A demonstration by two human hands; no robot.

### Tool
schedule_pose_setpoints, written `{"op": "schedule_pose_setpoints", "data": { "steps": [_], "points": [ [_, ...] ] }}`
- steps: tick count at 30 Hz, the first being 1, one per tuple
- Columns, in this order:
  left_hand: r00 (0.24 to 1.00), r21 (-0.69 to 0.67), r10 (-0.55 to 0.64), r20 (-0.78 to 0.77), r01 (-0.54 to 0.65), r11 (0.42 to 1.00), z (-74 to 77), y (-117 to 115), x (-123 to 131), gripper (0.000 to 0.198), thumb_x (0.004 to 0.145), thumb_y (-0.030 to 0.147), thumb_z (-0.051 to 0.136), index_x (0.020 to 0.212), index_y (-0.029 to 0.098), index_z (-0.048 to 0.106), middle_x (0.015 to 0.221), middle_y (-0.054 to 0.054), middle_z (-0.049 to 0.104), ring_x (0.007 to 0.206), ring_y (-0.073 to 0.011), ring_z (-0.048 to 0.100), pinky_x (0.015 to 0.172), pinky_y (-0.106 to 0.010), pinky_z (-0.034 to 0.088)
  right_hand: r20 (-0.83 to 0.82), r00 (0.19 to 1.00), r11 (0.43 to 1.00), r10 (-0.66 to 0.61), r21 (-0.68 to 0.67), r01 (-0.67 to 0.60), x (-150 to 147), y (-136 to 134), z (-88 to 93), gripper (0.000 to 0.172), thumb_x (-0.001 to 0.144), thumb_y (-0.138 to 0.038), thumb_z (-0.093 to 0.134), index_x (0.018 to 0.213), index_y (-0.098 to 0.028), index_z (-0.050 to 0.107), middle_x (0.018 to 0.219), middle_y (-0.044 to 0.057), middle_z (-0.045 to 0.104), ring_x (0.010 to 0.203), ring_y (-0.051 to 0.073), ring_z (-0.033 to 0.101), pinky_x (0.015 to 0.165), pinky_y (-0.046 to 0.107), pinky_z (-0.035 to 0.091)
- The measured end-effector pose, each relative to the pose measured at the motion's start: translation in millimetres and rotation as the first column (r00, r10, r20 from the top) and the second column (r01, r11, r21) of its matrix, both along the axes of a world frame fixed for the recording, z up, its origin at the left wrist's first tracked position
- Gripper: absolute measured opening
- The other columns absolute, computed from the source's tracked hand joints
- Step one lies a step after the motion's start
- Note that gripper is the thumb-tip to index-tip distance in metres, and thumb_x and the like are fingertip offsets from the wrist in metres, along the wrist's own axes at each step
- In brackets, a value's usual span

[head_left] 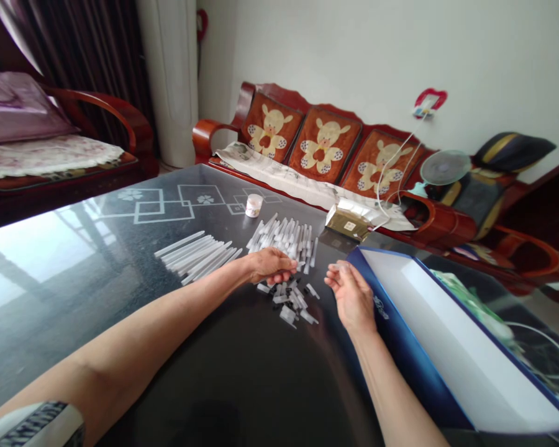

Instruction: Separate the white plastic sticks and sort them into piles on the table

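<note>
Hands apart: left hand [274, 264], at 11 o'clock of the small-parts pile [297, 298], pinches a whitish piece [300, 265]; right hand [350, 293], at 3, pinches a small clear piece [338, 267], details too small to read. From the pile, white tubes [284, 232] lie at 12, long sticks [198, 251] at 10, blue box [407, 351] between 3 and 4, all on the dark tabletop [209, 366].

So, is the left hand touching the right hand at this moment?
Apart: the head view shows a plain gap between the fingertips of the left hand and right hand, with black tabletop visible between them.
</note>
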State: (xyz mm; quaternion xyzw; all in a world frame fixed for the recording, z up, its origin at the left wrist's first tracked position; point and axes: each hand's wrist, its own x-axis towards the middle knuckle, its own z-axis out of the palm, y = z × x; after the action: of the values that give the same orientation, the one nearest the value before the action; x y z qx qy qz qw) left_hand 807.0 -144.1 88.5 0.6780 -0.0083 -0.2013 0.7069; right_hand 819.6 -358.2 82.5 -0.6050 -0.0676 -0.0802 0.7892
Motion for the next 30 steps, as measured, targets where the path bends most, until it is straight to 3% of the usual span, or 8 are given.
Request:
{"op": "schedule_pose_setpoints", "data": {
  "steps": [2,5,8,10,17,24,27,30],
  "points": [
    [0.998,0.028,0.048,0.044,-0.049,0.998,-4.4,-0.6,2.0,0.025,0.079,0.037,0.064,0.072,0.013,0.06,0.051,0.004,0.055,0.036,-0.0041,0.043,0.032,-0.016,0.028,0.108,0.994,0.952,0.018,-0.306,0.016,-2.9,0.0,-2.8,0.026,0.077,-0.038,0.066,0.098,-0.024,0.069,0.082,0.001,0.069,0.073,0.015,0.063,0.071,0.028,0.05],
    [0.99,0.08,0.103,0.093,-0.111,0.991,-7.5,0.0,3.6,0.021,0.081,0.032,0.061,0.072,0.014,0.059,0.052,0.004,0.056,0.037,-0.0046,0.045,0.033,-0.016,0.029,0.313,0.936,0.703,0.159,-0.702,0.115,-10.9,6.4,-5.9,0.02,0.081,-0.034,0.059,0.093,-0.025,0.072,0.081,0.002,0.069,0.072,0.017,0.061,0.072,0.028,0.046],
    [0.98,0.106,0.139,0.139,-0.155,0.982,-7.0,0.8,4.0,0.02,0.083,0.029,0.059,0.069,0.015,0.057,0.053,0.004,0.057,0.037,-0.0047,0.045,0.034,-0.016,0.03,0.371,0.88,0.463,0.297,-0.862,0.207,-15.9,11.1,-7.5,0.02,0.081,-0.032,0.057,0.093,-0.024,0.071,0.072,0.002,0.065,0.065,0.017,0.059,0.067,0.028,0.044],
    [0.976,0.126,0.15,0.156,-0.17,0.977,-5.8,0.3,3.7,0.023,0.083,0.03,0.059,0.066,0.015,0.055,0.052,0.004,0.056,0.037,-0.0045,0.045,0.034,-0.016,0.03,0.386,0.872,0.392,0.302,-0.884,0.256,-16.1,11.3,-9.3,0.022,0.082,-0.034,0.057,0.095,-0.023,0.07,0.071,0.002,0.063,0.063,0.017,0.058,0.066,0.028,0.045],
    [0.965,0.194,0.18,0.189,-0.216,0.957,-5.9,-6.8,3.2,0.021,0.081,0.028,0.058,0.065,0.015,0.056,0.054,0.005,0.054,0.041,-0.0051,0.047,0.035,-0.016,0.03,0.461,0.85,0.451,0.255,-0.834,0.318,-12.0,10.0,-25.6,0.02,0.085,-0.033,0.052,0.094,-0.021,0.067,0.093,0.008,0.065,0.087,0.022,0.062,0.079,0.033,0.047],
    [0.953,0.294,0.201,0.225,-0.263,0.919,-14.8,-2.9,7.5,0.02,0.08,0.033,0.057,0.082,0.015,0.065,0.045,0.006,0.05,0.038,-0.0064,0.041,0.037,-0.016,0.03,0.472,0.844,0.537,0.255,-0.795,0.282,-10.2,12.6,-31.5,0.022,0.089,-0.033,0.047,0.088,-0.021,0.066,0.088,0.007,0.065,0.079,0.02,0.062,0.073,0.03,0.047],
    [0.935,0.404,0.197,0.296,-0.309,0.861,-11.6,2.4,8.3,0.023,0.079,0.034,0.056,0.085,0.015,0.068,0.048,0.004,0.053,0.041,-0.0073,0.044,0.042,-0.017,0.035,0.496,0.843,0.547,0.21,-0.774,0.319,-7.4,11.3,-32.7,0.024,0.09,-0.035,0.047,0.087,-0.02,0.066,0.086,0.007,0.065,0.077,0.02,0.061,0.071,0.03,0.046],
    [0.893,0.559,0.149,0.425,-0.388,0.732,1.2,9.6,9.9,0.024,0.079,0.033,0.056,0.085,0.016,0.071,0.056,0.001,0.06,0.055,-0.0107,0.056,0.052,-0.018,0.041,0.502,0.842,0.534,0.199,-0.776,0.336,-4.7,10.5,-35.0,0.025,0.089,-0.036,0.047,0.084,-0.019,0.066,0.083,0.008,0.065,0.073,0.019,0.06,0.068,0.03,0.045]
  ]
}}
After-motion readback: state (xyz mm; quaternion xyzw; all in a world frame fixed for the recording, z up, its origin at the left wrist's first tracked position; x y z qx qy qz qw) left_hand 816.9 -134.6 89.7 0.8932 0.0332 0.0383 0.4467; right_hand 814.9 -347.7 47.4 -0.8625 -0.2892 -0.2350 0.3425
